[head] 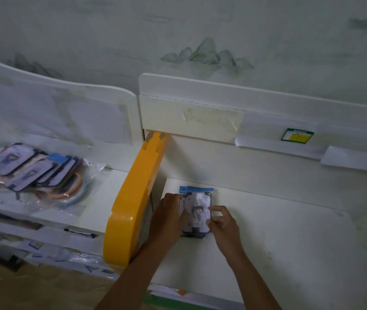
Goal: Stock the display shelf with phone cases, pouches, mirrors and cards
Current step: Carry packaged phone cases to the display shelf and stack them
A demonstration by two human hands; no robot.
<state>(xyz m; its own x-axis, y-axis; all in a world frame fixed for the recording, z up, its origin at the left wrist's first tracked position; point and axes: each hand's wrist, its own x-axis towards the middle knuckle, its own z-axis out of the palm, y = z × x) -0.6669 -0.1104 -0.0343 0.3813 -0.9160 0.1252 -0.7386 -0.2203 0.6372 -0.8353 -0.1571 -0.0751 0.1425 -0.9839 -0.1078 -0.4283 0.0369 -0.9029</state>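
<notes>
White display shelf (289,231) under a painted wall, seen from my head camera.
I have both hands on a small stack of packaged phone cases (197,211) lying on the shelf just right of the yellow divider (133,198): left hand (169,218) gripping its left edge, right hand (222,222) pinching its right edge. More packaged cases (30,168) lie heaped on the neighbouring shelf.

two bare forearms reach up from six o'clock, converging toward centre frame. the left hand (169,214) lies palm down, knuckles up, fingers curled toward two o'clock and pressed along one edge of what it grips. the right hand (221,222), at its three o'clock, pinches the opposite edge, thumb and forefinger extended toward ten o'clock, remaining fingers folded. both wrists are straight, sleeves absent.
</notes>
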